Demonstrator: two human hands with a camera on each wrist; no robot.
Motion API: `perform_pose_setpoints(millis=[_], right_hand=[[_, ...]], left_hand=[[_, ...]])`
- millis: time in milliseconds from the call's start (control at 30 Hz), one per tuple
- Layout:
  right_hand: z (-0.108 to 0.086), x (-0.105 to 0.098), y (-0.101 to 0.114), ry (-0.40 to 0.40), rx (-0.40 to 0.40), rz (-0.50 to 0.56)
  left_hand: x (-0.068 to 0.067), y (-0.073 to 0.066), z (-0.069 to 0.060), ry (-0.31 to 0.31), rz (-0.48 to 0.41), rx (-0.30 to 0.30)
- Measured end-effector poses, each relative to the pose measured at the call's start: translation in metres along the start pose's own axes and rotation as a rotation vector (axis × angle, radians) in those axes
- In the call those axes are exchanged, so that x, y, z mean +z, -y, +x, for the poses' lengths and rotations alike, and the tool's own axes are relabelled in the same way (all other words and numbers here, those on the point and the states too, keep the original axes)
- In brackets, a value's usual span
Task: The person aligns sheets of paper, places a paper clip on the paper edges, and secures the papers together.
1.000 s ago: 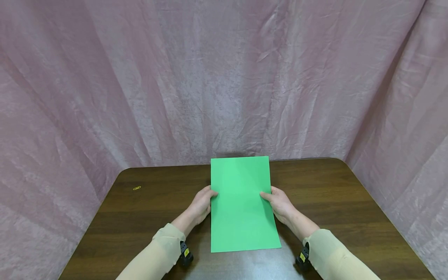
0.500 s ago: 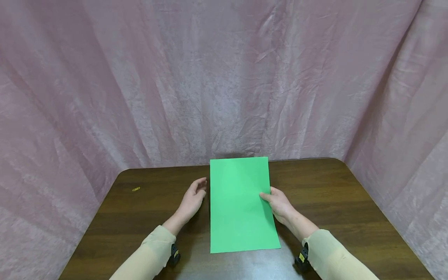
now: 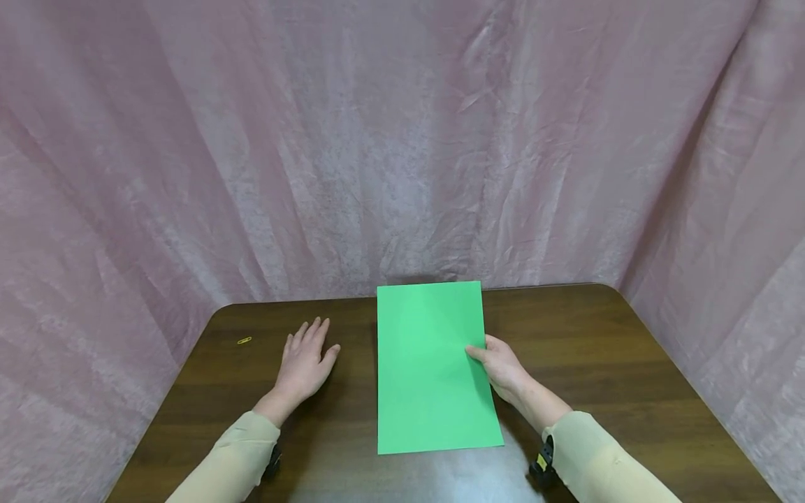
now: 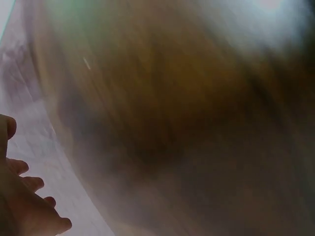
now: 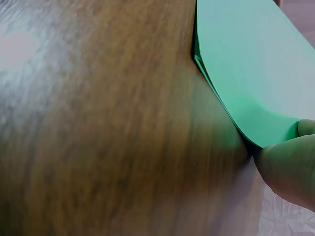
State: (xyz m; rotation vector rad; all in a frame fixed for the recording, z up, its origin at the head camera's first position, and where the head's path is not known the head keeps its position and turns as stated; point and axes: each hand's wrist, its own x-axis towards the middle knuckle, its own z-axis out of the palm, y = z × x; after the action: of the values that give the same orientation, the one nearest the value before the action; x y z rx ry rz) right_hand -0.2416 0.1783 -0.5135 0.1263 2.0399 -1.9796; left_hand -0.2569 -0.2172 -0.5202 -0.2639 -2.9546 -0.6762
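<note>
Green paper (image 3: 430,391) stands out in the middle of the head view, its long sides running away from the person. In the right wrist view its edge shows more than one layer of the green paper (image 5: 246,64). My right hand (image 3: 505,367) pinches the right edge, thumb on top and fingers beneath. To the left, apart from the paper, my left hand (image 3: 304,363) is over the table with spread, straight fingers and holds nothing. Beyond it on the left lies a small yellow paper clip (image 3: 244,340). The left wrist view is blurred, with the left hand's fingers (image 4: 32,184) at its lower left.
A dark brown wooden table (image 3: 585,335) with rounded far corners lies under everything. Pink velvety curtain (image 3: 402,140) hangs along its far side and its right side. Both forearms wear pale sleeves, with a black device (image 3: 542,464) at the right wrist.
My left hand has let go of the paper's left edge and moved left towards the paper clip, its fingers spreading. The right hand still pinches the paper, which has barely moved.
</note>
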Motion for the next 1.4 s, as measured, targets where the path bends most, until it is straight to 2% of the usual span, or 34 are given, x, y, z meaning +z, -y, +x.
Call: perform_pose_setpoints(millis=[233, 467, 667, 833, 1000, 1200, 1400], right_hand=[[0.001, 0.0, -0.001, 0.015, -0.007, 0.002], [0.001, 0.0, -0.001, 0.012, 0.003, 0.004], [-0.001, 0.001, 0.001, 0.005, 0.002, -0.004], [-0.001, 0.002, 0.004, 0.012, -0.002, -0.016], [0.0, 0.002, 0.005, 0.016, 0.001, -0.019], [0.003, 0.002, 0.005, 0.01, 0.006, -0.02], [-0.002, 0.003, 0.004, -0.002, 0.014, -0.01]], left_hand=[[-0.015, 0.037, -0.009, -0.003, 0.093, -0.08], [-0.026, 0.073, -0.017, 0.046, 0.127, -0.178], [-0.037, 0.095, -0.024, 0.082, 0.118, -0.244], [-0.044, 0.112, -0.028, 0.102, 0.122, -0.275], [-0.048, 0.124, -0.032, 0.116, 0.113, -0.3], [-0.05, 0.136, -0.034, 0.15, 0.104, -0.301], [-0.054, 0.132, -0.033, 0.198, 0.101, -0.28]])
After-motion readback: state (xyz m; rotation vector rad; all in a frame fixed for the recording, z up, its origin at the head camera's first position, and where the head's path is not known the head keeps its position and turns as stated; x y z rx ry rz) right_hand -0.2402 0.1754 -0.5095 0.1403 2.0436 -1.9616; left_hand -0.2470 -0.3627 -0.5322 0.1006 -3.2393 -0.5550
